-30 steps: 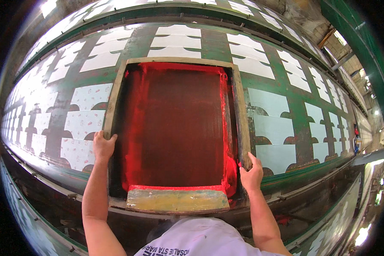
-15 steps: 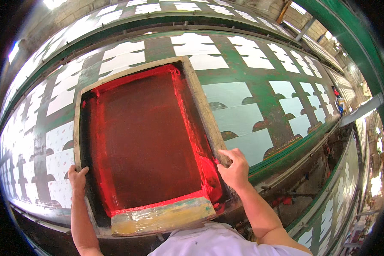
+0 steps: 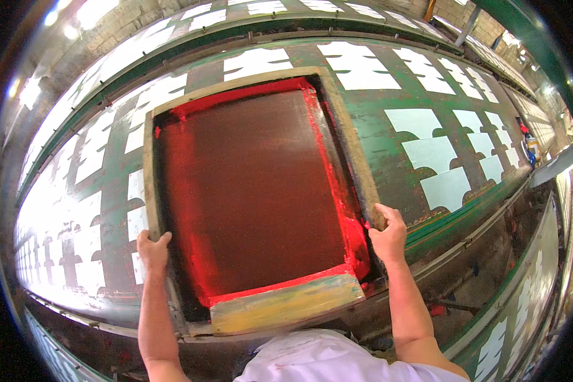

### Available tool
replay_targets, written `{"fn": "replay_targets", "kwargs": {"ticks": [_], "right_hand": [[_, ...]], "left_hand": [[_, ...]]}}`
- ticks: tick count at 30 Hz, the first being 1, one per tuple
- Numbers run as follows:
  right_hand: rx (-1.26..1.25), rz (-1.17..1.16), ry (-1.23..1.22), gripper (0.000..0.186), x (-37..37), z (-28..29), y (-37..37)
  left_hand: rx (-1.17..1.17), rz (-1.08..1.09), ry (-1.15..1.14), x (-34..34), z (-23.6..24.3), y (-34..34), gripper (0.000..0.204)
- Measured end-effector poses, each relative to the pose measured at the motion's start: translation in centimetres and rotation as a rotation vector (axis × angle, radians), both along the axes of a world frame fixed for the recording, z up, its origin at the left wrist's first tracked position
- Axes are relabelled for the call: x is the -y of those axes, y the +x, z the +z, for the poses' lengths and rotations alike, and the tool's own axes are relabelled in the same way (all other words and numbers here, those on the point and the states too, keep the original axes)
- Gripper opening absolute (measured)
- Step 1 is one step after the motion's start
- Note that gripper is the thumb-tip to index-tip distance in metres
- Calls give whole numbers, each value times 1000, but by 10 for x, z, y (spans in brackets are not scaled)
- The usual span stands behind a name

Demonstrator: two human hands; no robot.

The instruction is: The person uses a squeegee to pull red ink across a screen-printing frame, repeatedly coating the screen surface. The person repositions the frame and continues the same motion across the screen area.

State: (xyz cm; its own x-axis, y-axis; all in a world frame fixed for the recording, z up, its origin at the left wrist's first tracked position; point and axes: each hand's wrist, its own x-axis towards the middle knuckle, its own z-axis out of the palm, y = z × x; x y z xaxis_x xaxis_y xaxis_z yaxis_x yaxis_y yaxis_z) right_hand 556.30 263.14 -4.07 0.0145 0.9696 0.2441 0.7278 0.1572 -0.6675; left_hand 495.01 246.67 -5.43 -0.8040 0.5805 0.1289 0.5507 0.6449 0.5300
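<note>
A screen-printing frame (image 3: 354, 140) with wooden sides is between my hands, tilted slightly in view over the long table. Its dark red mesh (image 3: 267, 197) is edged with wet bright red ink (image 3: 356, 248), thickest along the right side. Across the near end lies a flat board (image 3: 286, 304) with yellowish smears. My left hand (image 3: 153, 251) is closed around the frame's left side, thumb on top. My right hand (image 3: 389, 234) grips the right side near its lower corner. Whatever is under the frame is hidden; I cannot tell whether it touches the table.
White cut fabric pieces (image 3: 426, 153) lie in rows on the green and brown table (image 3: 375, 159), to both sides of the frame. A rail (image 3: 471, 239) runs along its near edge. Another table with fabric pieces (image 3: 490, 350) stands at lower right. A green beam (image 3: 522, 25) crosses the upper right.
The frame has moved right along the table with both hands on it. It now covers the column of pale pieces that lay just right of it.
</note>
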Motion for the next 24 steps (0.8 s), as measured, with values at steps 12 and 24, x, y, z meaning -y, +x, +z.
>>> {"fn": "replay_targets", "kwargs": {"ticks": [12, 24], "right_hand": [[-86, -40, -91, 61, -60, -16, 130], [336, 188, 76, 53, -23, 15, 124]], "left_hand": [[44, -14, -39, -59, 5, 149, 58], [60, 16, -143, -70, -11, 160, 71]]}}
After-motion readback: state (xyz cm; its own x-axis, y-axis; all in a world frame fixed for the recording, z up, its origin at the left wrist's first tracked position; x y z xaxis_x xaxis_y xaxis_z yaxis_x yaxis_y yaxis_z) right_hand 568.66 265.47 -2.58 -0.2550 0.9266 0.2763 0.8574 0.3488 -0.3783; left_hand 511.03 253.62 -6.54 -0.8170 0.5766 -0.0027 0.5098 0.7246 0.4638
